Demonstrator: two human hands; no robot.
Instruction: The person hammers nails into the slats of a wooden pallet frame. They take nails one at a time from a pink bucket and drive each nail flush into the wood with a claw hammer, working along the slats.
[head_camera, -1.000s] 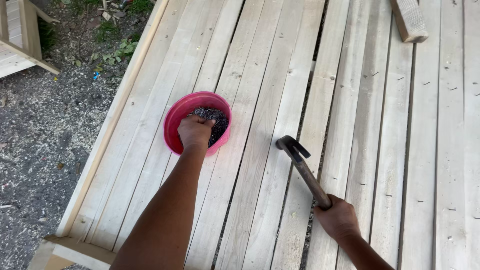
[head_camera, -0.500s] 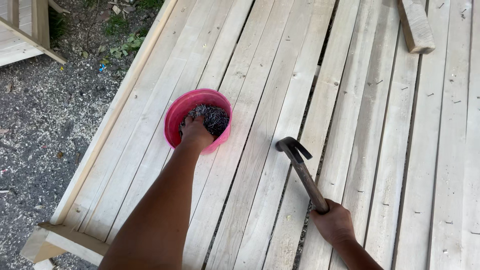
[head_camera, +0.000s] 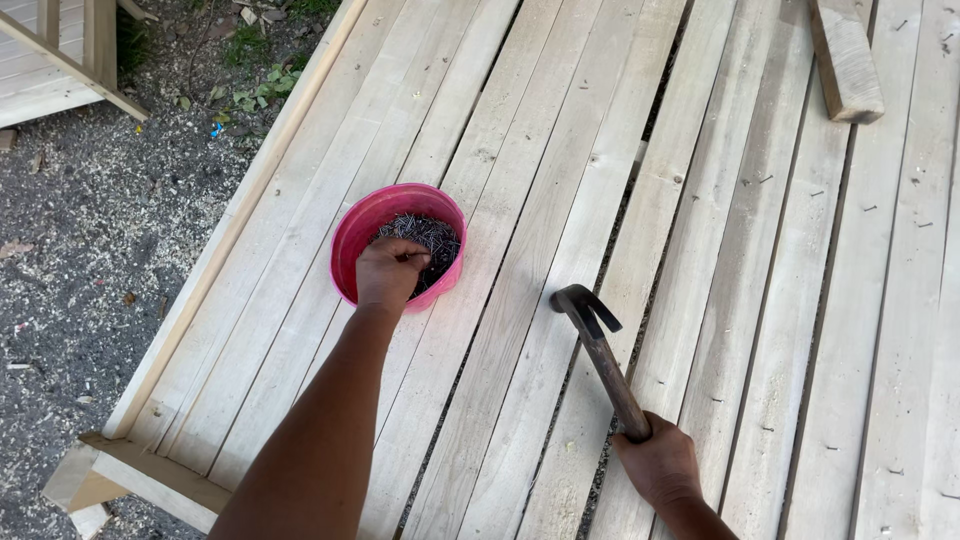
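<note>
Left hand (head_camera: 388, 272) is down in the pink bowl (head_camera: 352, 240), fingers pinched among the dark nails (head_camera: 432, 236), while the right hand (head_camera: 660, 464) clamps the claw hammer (head_camera: 598, 350), its handle running up and left toward that bowl over the pale planks (head_camera: 760, 260)

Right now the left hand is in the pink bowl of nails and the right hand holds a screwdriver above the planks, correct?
Not quite. The head view shows the right hand holding a claw hammer, not a screwdriver. The rest stands: the left hand is in the pink bowl of nails, and the hammer is above the planks.
</note>
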